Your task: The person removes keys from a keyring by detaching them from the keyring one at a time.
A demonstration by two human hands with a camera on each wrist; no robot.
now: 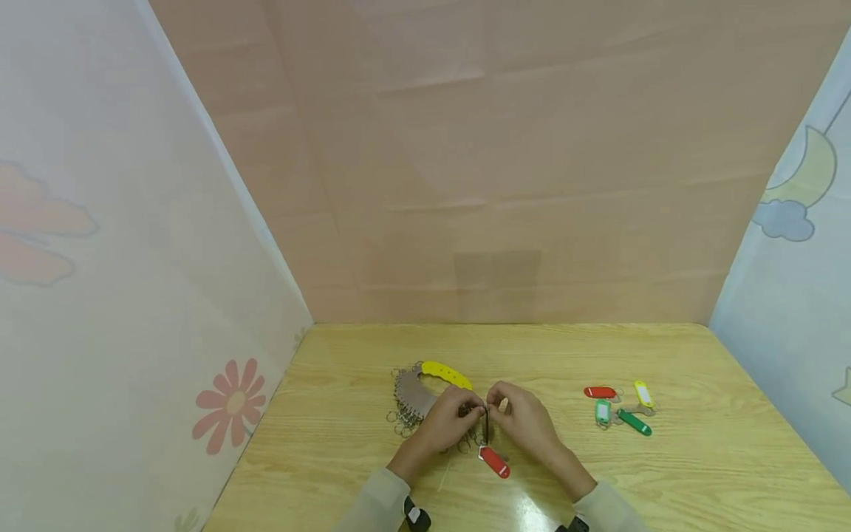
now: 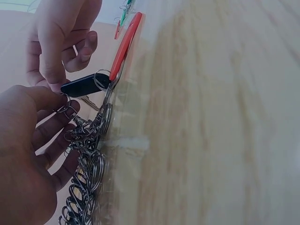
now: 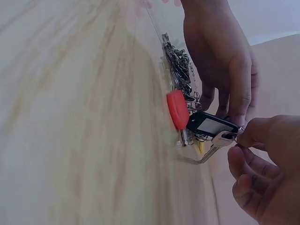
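Note:
My left hand (image 1: 444, 420) pinches a small metal ring (image 2: 64, 102) between thumb and index finger. The ring is beside a curved grey metal plate (image 1: 414, 391) with a yellow handle (image 1: 447, 372) and many hooks and rings (image 2: 96, 168) along its edge. Facing it, my right hand (image 1: 527, 423) pinches the key ring of a black key tag (image 3: 211, 125) with a silver key (image 3: 224, 137). The fingertips of both hands nearly meet there. Just below the hands, a red key tag (image 1: 494, 462) lies on the table by the hooks.
To the right on the wooden table (image 1: 718, 458) lie another red key tag (image 1: 600, 392), a yellow tag (image 1: 643, 393), a light green tag (image 1: 602, 412) and a dark green tag (image 1: 634, 423), with keys. Walls of printed cloth (image 1: 505, 170) enclose the table's back and sides.

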